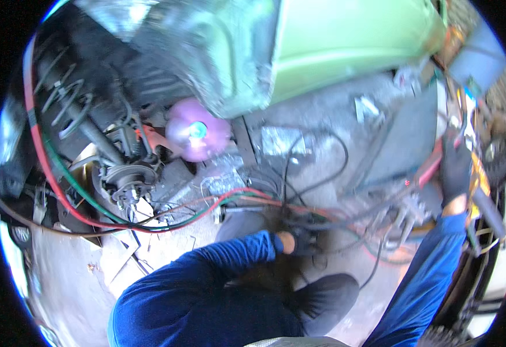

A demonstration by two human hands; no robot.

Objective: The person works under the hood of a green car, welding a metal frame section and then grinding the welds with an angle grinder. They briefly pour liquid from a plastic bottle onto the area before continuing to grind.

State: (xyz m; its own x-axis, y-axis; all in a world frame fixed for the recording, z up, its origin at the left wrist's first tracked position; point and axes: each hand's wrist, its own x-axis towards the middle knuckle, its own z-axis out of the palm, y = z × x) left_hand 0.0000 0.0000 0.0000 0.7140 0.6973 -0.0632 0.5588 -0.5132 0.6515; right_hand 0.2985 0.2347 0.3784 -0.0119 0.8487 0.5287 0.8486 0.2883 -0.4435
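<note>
My right hand, in a dark glove, is at the right, closed on a red tool among other tools and cables. My left hand, also gloved, is low in the middle beside dark cables; its fingers are blurred and I cannot make out what, if anything, they hold. Red and green hoses loop across the floor just beyond my left arm. A grey panel lies to the left of my right hand.
A light green car body spans the top. At the left are a coil spring strut and brake disc. A purple fan stands under the green body. Loose papers and scrap lie on the concrete floor.
</note>
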